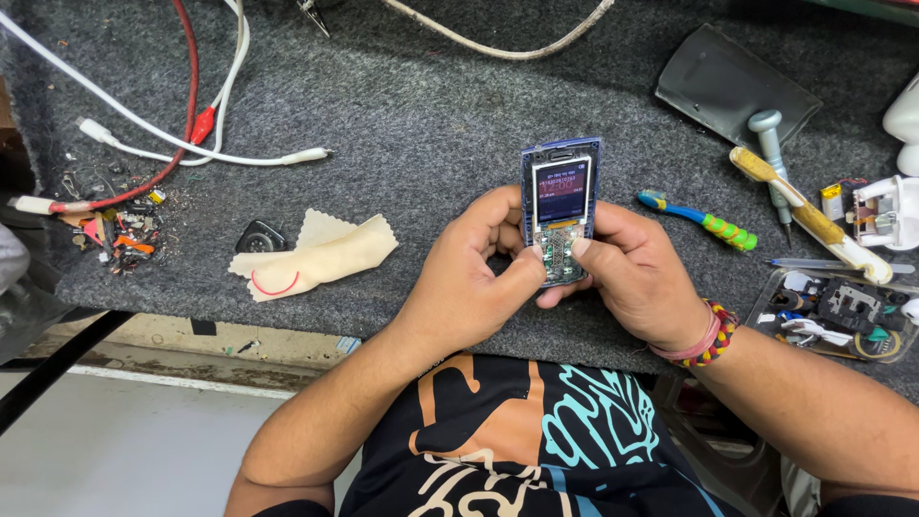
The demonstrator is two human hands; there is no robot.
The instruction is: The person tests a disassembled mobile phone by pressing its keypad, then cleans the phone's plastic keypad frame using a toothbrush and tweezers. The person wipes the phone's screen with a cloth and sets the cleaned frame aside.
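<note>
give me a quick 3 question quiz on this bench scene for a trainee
1. True or false: the small phone has its screen lit.
2. Which lies nearest the right hand? A) toothbrush B) cream cloth C) red wire
3. Fill in: both thumbs press on the phone's bare ____ area.

Key
1. True.
2. A; the cloth lies beside the left hand.
3. Keypad, below the screen.

A small upright rectangular screen glows on the opened blue phone at the middle of the grey worktop: dark purple, with a red band and pale lines.
</note>
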